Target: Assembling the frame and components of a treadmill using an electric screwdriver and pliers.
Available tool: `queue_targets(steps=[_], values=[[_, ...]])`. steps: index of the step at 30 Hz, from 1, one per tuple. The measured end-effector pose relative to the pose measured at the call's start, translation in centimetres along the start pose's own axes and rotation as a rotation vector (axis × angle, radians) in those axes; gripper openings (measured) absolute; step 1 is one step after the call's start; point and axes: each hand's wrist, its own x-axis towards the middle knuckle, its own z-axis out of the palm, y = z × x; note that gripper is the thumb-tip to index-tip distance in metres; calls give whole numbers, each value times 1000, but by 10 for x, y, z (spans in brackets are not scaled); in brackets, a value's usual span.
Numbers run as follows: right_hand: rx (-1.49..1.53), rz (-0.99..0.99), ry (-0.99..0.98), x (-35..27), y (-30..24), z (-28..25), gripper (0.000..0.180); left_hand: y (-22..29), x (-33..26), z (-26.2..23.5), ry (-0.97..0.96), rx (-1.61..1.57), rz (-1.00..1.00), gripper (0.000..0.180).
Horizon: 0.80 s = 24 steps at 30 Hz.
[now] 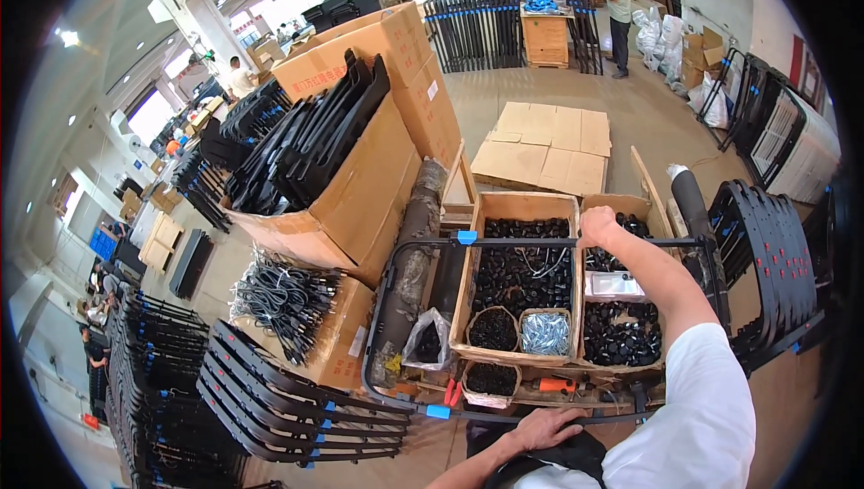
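Observation:
A black tubular frame (513, 242) with rounded corners and blue clips lies across padded rolls and wooden parts bins in front of me. My right hand (599, 226) is closed on its far bar, above the divider between the bins. Over the near bar, my left hand (545, 429) rests with its fingers stretched out. Beneath the frame, a wooden bin (461, 314) holds black plastic parts, a carton of silver screws (545, 334) and a carton of small black fasteners (493, 331). The right bin (666, 345) has black caps and a white box (614, 285).
Bundled black cables (283, 300) top a carton on the left, near a big cardboard box (364, 192) of black parts. Stacked frames (297, 399) stand lower left, more (765, 255) at right. An orange-handled tool (556, 385) lies below the bins. Several people work farther off.

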Motion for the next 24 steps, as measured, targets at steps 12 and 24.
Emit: queue_targets(steps=[12, 24], values=[[-55, -67, 69, 1, 16, 12, 27, -6, 3, 2, 112, 38, 41, 41], [98, -13, 185, -6, -5, 7, 24, 3, -6, 2, 100, -52, -58, 41]])
